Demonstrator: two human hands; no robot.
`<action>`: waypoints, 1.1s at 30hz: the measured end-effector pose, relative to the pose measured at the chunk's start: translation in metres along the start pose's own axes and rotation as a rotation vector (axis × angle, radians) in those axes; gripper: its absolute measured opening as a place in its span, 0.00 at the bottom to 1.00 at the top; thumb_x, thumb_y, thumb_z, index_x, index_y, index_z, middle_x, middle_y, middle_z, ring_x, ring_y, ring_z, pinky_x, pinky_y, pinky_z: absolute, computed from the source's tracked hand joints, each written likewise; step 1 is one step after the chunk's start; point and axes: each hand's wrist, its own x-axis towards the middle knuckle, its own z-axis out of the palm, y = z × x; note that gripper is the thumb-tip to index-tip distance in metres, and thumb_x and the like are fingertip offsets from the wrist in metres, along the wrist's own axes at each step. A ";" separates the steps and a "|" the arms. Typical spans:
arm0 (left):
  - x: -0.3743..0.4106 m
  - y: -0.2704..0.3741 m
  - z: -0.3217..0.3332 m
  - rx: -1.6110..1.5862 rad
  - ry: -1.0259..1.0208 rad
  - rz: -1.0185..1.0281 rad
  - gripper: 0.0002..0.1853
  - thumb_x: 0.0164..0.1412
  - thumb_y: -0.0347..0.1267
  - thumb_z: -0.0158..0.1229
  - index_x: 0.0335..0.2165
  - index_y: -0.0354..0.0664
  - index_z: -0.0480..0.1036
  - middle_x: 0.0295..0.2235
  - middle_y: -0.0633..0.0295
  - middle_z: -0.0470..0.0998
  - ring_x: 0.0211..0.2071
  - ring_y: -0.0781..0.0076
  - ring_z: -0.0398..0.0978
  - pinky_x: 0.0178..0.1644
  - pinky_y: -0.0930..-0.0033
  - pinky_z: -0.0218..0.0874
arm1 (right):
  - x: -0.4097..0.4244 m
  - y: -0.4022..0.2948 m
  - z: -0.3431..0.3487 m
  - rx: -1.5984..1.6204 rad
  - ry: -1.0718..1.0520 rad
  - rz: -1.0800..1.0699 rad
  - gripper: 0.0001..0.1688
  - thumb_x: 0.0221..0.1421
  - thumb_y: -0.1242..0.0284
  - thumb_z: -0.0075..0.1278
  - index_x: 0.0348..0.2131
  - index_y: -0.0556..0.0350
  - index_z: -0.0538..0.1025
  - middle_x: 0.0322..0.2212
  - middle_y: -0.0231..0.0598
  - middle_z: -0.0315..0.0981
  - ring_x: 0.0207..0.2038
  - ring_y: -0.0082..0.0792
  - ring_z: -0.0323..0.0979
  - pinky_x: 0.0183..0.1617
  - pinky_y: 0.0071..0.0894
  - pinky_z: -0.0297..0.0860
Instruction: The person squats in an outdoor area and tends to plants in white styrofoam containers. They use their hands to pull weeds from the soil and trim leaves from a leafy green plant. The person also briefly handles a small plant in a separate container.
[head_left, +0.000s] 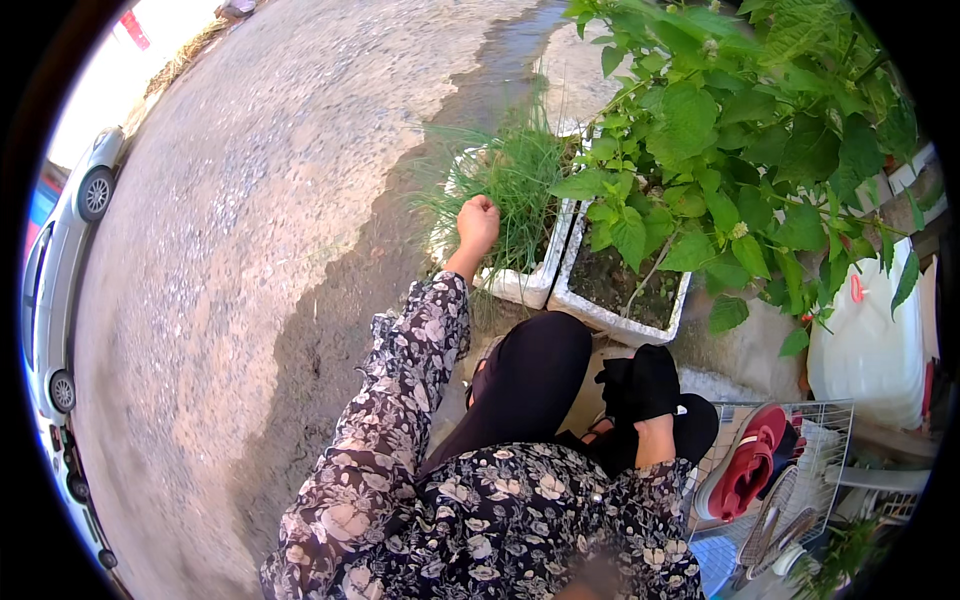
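Observation:
My bare left hand (478, 223) is over the left side of a clump of thin, chive-like green leaves (525, 191). Its fingers are curled in among the blades; whether any are pinched between them is hidden. The clump grows in a white foam box (525, 285). Black fabric, apparently a glove (652, 386), covers my right hand (651, 401) near my bent right knee. Another black flap sticks out on its left side, and the fingers cannot be made out. In front of the knees stands a second foam box (619, 322) of dark soil.
A broad-leaved plant (690, 120) spreads over the right side. Low at right are a wire rack (832, 457) with red shoes (742, 472) and a white plastic container (862, 345). Wet concrete (315, 360) runs along the left, with a silver car (60, 285) beyond.

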 end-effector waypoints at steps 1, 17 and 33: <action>-0.001 0.001 0.000 -0.013 -0.015 0.017 0.06 0.47 0.30 0.54 0.23 0.38 0.73 0.22 0.52 0.76 0.25 0.56 0.74 0.31 0.61 0.64 | 0.000 -0.001 -0.001 -0.001 0.040 -0.023 0.08 0.24 0.70 0.55 0.16 0.39 0.78 0.15 0.36 0.65 0.24 0.41 0.65 0.28 0.40 0.60; -0.017 0.013 -0.057 -0.865 -0.228 -0.404 0.06 0.56 0.25 0.54 0.24 0.41 0.67 0.22 0.64 0.72 0.21 0.78 0.69 0.22 0.78 0.62 | -0.012 0.006 0.011 0.344 0.015 0.324 0.08 0.28 0.73 0.56 0.17 0.48 0.72 0.17 0.34 0.67 0.27 0.40 0.66 0.30 0.37 0.62; 0.047 0.012 -0.094 -0.664 -0.033 0.012 0.08 0.53 0.26 0.49 0.28 0.35 0.74 0.26 0.59 0.77 0.27 0.77 0.73 0.32 0.76 0.64 | 0.009 -0.012 0.000 0.040 0.045 -0.012 0.07 0.29 0.72 0.57 0.18 0.45 0.75 0.19 0.37 0.67 0.24 0.42 0.66 0.28 0.40 0.60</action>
